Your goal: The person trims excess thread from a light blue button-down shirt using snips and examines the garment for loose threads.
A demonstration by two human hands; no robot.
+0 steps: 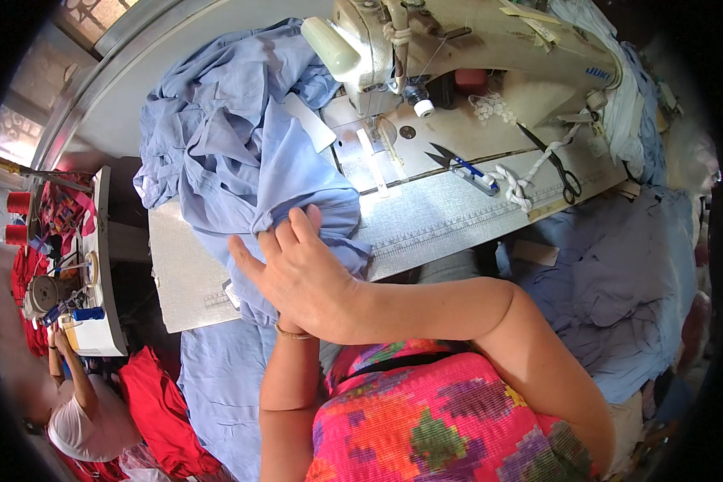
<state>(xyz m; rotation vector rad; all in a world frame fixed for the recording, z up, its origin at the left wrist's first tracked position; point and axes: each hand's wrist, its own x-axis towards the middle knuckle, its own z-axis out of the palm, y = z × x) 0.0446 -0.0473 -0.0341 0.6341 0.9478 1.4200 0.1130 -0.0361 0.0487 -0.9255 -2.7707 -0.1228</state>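
A bunched light blue cloth (pixel 241 153) lies over the left part of the sewing machine table and hangs down its front edge. My right hand (pixel 317 281) crosses over my left wrist and grips a gathered fold of this cloth with bent fingers; one finger stands apart to the left. My left hand (pixel 291 326) sits beneath it, with only the braceleted wrist plainly showing; its fingers are hidden. Behind the hands, the sewing machine (pixel 474 48) has its needle area just right of the cloth, beside a white strip (pixel 309 122).
On the table lie thread snips (pixel 462 169), black-handled scissors (pixel 550 161), a knotted white cord (pixel 514 189) and a small dark disc (pixel 407 132). More blue cloth (pixel 610 281) is heaped at right. At far left, another person (pixel 92 418) sits near red cloth (pixel 165 410) and thread spools (pixel 18 217).
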